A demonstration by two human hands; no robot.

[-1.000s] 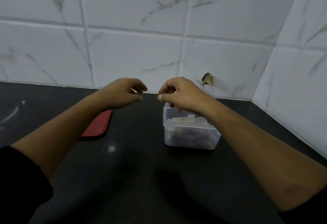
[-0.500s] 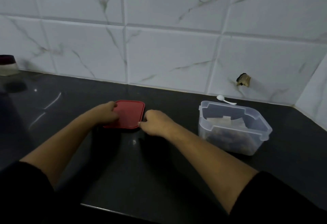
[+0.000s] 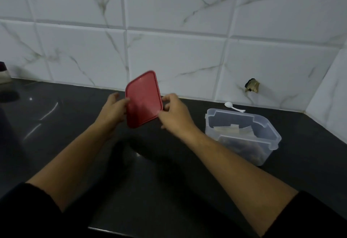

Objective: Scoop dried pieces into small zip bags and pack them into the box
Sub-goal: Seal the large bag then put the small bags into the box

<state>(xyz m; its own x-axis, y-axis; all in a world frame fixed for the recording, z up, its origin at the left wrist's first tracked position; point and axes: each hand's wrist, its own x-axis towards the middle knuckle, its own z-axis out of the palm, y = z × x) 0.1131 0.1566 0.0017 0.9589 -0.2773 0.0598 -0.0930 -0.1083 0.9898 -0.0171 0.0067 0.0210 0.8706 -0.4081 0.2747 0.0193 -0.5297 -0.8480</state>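
A red rectangular lid is lifted off the black counter and tilted up toward me. My left hand grips its left edge and my right hand grips its right edge. To the right stands the clear plastic box, open, with small zip bags of dark dried pieces inside. A small white spoon lies behind the box near the wall.
The black counter runs along a white marble-tiled wall, with a corner at the right. A jar with a dark cap stands at the far left edge. A hole marks the wall above the spoon.
Both hands left the box, reached the red lid lying flat on the counter, and have now lifted and tilted it up. The view shifted left.
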